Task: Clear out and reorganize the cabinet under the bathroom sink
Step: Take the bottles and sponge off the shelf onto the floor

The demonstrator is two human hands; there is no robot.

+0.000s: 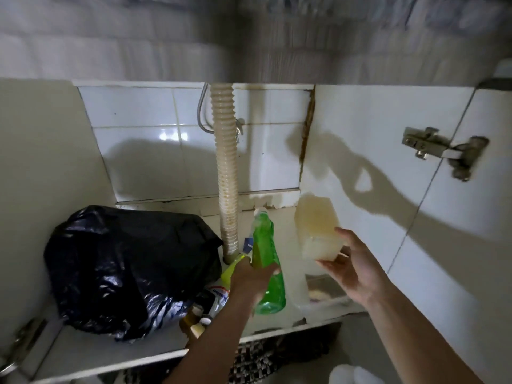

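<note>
I look into the open cabinet under the sink. My left hand (pixel 250 277) grips a green translucent bottle (pixel 267 261) around its middle and holds it tilted above the cabinet floor (pixel 91 353). My right hand (pixel 347 266) holds a cloudy yellowish plastic container (pixel 315 225) from below, lifted near the right side wall. A crumpled black plastic bag (pixel 124 267) fills the left part of the floor. Small bottles and a white tube (pixel 216 299) lie between the bag and my left arm.
A ribbed beige drain hose (pixel 227 176) runs down the middle to the floor, in front of the white tiled back wall. A clear plastic tub (pixel 321 292) sits at the right front. A door hinge (pixel 443 151) is on the right panel. A woven mat (pixel 263 356) lies below.
</note>
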